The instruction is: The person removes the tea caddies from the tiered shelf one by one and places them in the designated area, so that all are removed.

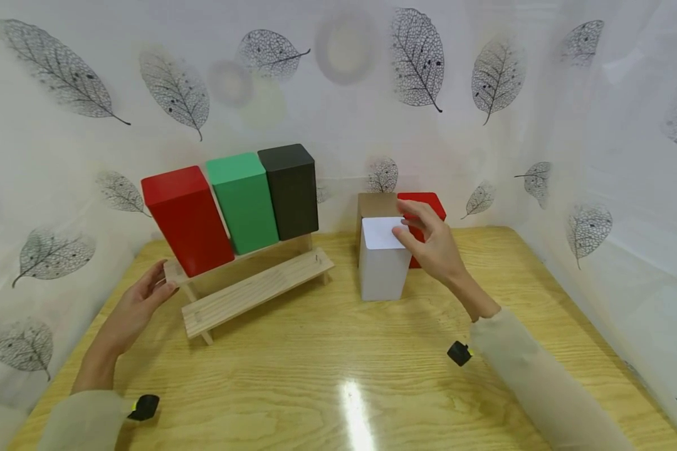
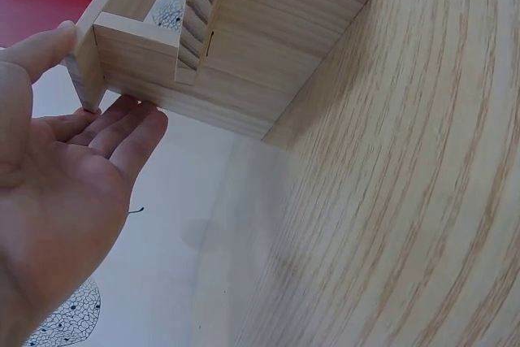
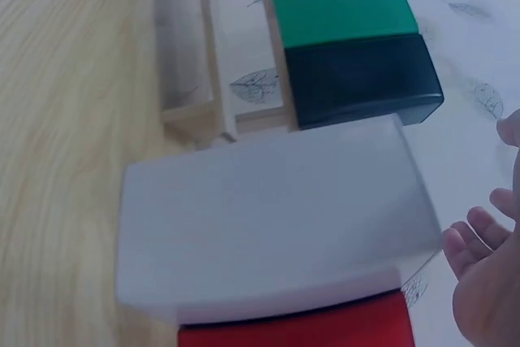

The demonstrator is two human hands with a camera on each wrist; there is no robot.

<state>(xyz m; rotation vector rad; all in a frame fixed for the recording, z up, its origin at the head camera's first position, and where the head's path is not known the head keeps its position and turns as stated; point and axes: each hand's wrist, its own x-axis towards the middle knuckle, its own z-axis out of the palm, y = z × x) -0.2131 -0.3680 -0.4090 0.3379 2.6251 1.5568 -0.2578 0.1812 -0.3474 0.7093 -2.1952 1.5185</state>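
A two-tier wooden shelf rack (image 1: 257,289) stands on the left of the table. My left hand (image 1: 132,311) holds the left end of its upper board, the thumb (image 2: 49,50) against the board and the other fingers behind it. On that upper tier a red box (image 1: 190,219), a green box (image 1: 244,203) and a black box (image 1: 289,193) stand side by side. To the right, a white box (image 1: 383,272) stands upright on the table. Over its top right edge hovers my right hand (image 1: 433,244), fingers spread and slightly bent; in the right wrist view they are beside the box's end.
Behind the white box stand a brown box (image 1: 375,202) and a second red box (image 1: 429,200), both partly hidden. The wooden table (image 1: 293,382) extends in front of the rack. A leaf-patterned curtain (image 1: 327,113) closes off the back and sides.
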